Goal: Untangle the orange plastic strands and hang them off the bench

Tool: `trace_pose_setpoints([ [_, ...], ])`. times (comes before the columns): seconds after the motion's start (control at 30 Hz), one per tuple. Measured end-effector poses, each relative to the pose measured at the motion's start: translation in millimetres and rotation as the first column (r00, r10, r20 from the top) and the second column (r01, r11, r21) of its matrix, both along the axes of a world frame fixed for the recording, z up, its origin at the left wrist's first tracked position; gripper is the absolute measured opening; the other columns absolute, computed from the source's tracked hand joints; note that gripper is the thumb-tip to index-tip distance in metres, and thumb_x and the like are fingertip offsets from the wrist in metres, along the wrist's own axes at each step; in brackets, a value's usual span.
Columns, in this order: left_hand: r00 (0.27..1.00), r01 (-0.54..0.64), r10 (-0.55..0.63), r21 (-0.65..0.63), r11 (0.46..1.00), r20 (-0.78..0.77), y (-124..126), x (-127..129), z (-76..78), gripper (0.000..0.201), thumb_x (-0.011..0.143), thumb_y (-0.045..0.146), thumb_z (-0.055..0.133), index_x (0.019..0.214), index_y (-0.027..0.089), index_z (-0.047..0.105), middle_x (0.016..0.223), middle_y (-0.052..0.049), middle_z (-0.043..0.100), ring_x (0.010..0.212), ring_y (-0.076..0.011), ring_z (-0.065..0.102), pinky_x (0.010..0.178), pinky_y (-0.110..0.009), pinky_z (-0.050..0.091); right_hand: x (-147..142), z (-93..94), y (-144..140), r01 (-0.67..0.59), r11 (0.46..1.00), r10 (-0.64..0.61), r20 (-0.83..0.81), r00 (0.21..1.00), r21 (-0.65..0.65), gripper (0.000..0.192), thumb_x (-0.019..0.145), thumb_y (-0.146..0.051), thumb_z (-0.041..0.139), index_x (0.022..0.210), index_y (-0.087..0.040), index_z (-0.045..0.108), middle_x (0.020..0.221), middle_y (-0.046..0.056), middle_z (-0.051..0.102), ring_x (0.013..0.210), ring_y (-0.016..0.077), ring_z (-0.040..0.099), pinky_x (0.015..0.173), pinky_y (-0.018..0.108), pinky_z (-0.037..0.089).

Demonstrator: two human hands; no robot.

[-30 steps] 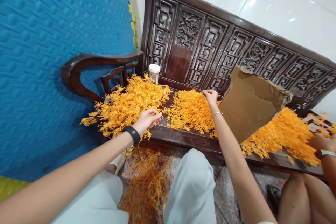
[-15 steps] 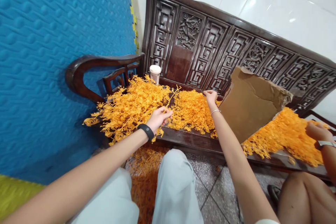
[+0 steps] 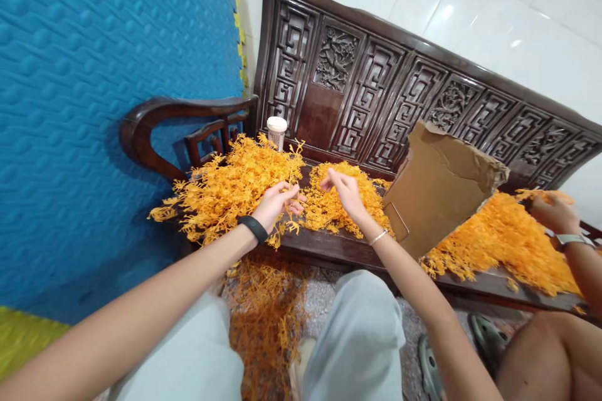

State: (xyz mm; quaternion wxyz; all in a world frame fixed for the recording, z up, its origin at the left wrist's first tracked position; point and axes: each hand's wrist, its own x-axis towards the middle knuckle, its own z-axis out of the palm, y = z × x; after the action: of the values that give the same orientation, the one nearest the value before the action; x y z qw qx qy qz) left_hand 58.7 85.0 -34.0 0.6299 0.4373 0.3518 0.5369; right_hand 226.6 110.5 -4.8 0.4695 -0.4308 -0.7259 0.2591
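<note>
Left hand (image 3: pixel 277 202) pinches an orange plastic sprig (image 3: pixel 294 208), fingers clamped on it, above the dark carved wooden table (image 3: pixel 329 249). Right hand (image 3: pixel 345 191) fingers loosely apart over the middle orange sprig pile (image 3: pixel 338 203). Risk: sprigs snag, tumbling onto the floor heap (image 3: pixel 268 319).

dark carved wooden bench (image 3: pixel 357 84) | white-lidded plastic jar (image 3: pixel 276 131) at its back corner | torn brown cardboard sheet (image 3: pixel 437 191) leaning on the seat | blue embossed foam wall panel (image 3: pixel 94 75) | white tiled wall (image 3: pixel 470 6) | co-worker's hand (image 3: pixel 555 213) with wristwatch, far right
</note>
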Motion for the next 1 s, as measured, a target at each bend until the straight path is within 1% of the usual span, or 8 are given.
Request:
trace_pose_setpoints([
  [0.07, 1.000, 0.002, -0.003, 0.017, 1.000, 0.026, -1, -1, 2.8, 0.018, 0.069, 0.025, 0.060, 0.066, 0.017, 0.044, 0.064, -0.001, 0.063, 0.051, -0.0101, 0.059, 0.052, -0.022, 0.046, -11, -7.5, -16, -0.160, 0.974, 0.166, 0.024, 0.986, -0.159, 0.052, 0.080, -0.053, 0.031, 0.058, -0.015, 0.059, 0.057, 0.003, 0.057, 0.055, 0.0106, 0.053, 0.057, 0.024, 0.040],
  [0.17, 0.998, -0.009, 0.007, 0.034, 0.999, 0.056, -4, -3, 4.5, 0.015, 0.071, 0.023, 0.058, 0.068, 0.016, 0.045, 0.064, 0.000, 0.063, 0.055, -0.0101, 0.060, 0.058, -0.023, 0.047, -20, -22.1, -30, -0.248, 0.933, 0.281, 0.100, 0.954, -0.263, 0.047, 0.074, -0.055, 0.042, 0.058, -0.014, 0.060, 0.054, 0.001, 0.056, 0.051, 0.0097, 0.050, 0.053, 0.023, 0.038],
  [0.27, 0.999, -0.018, 0.016, 0.033, 0.999, 0.051, -6, -4, 3.1, 0.016, 0.070, 0.024, 0.059, 0.068, 0.016, 0.045, 0.067, -0.002, 0.063, 0.057, -0.0101, 0.060, 0.061, -0.024, 0.047, -23, -37.0, -37, -0.244, 0.934, 0.277, 0.096, 0.956, -0.262, 0.032, 0.065, -0.047, 0.059, 0.062, -0.015, 0.062, 0.054, -0.002, 0.056, 0.049, 0.0084, 0.047, 0.050, 0.021, 0.036],
  [0.37, 0.999, -0.009, 0.008, 0.029, 1.000, 0.043, -7, -5, 0.1, 0.019, 0.068, 0.027, 0.061, 0.068, 0.016, 0.046, 0.067, -0.001, 0.063, 0.056, -0.0099, 0.059, 0.061, -0.024, 0.046, -21, -51.7, -38, -0.291, 0.893, 0.280, -0.082, 0.956, -0.342, 0.027, 0.062, -0.043, 0.062, 0.066, -0.016, 0.061, 0.060, -0.001, 0.058, 0.052, 0.0087, 0.050, 0.052, 0.021, 0.038],
  [0.5, 0.999, 0.040, -0.040, 0.003, 0.999, 0.000, -9, -6, -0.8, 0.022, 0.065, 0.031, 0.063, 0.065, 0.015, 0.047, 0.061, 0.001, 0.059, 0.049, -0.0087, 0.055, 0.052, -0.021, 0.043, -16, -68.1, -36, -0.309, 0.848, 0.208, -0.267, 0.941, -0.431, 0.025, 0.059, -0.039, 0.066, 0.069, -0.017, 0.059, 0.062, -0.002, 0.058, 0.053, 0.0084, 0.052, 0.051, 0.020, 0.039],
  [0.7, 0.998, 0.060, -0.060, -0.050, 0.997, 0.008, -16, -11, 6.5, 0.020, 0.064, 0.028, 0.063, 0.064, 0.015, 0.048, 0.060, 0.001, 0.057, 0.046, -0.0074, 0.050, 0.047, -0.020, 0.039, -13, -73.2, -37, -0.402, 0.793, 0.258, -0.346, 0.902, -0.457, 0.021, 0.054, -0.032, 0.069, 0.064, -0.016, 0.058, 0.065, -0.001, 0.061, 0.055, 0.0083, 0.053, 0.058, 0.023, 0.043],
  [0.9, 0.991, 0.130, -0.129, -0.060, 0.990, 0.015, -26, -12, 7.1, 0.017, 0.068, 0.025, 0.060, 0.062, 0.015, 0.048, 0.057, 0.003, 0.051, 0.042, -0.0047, 0.043, 0.042, -0.018, 0.032, -11, -73.1, -35, -0.255, 0.841, 0.122, -0.293, 0.948, -0.476, 0.017, 0.056, -0.031, 0.067, 0.057, -0.015, 0.060, 0.058, 0.001, 0.061, 0.044, 0.0072, 0.047, 0.047, 0.022, 0.039],
  [1.0, 0.994, 0.106, -0.105, -0.098, 0.989, 0.023, -32, -2, 5.0, 0.019, 0.068, 0.025, 0.059, 0.059, 0.015, 0.046, 0.052, 0.004, 0.047, 0.037, -0.0031, 0.037, 0.038, -0.018, 0.027, -12, -73.1, -34, -0.140, 0.887, 0.043, -0.223, 0.974, -0.440, 0.015, 0.055, -0.027, 0.066, 0.054, -0.014, 0.058, 0.054, 0.000, 0.059, 0.044, 0.0081, 0.047, 0.046, 0.022, 0.039],
])
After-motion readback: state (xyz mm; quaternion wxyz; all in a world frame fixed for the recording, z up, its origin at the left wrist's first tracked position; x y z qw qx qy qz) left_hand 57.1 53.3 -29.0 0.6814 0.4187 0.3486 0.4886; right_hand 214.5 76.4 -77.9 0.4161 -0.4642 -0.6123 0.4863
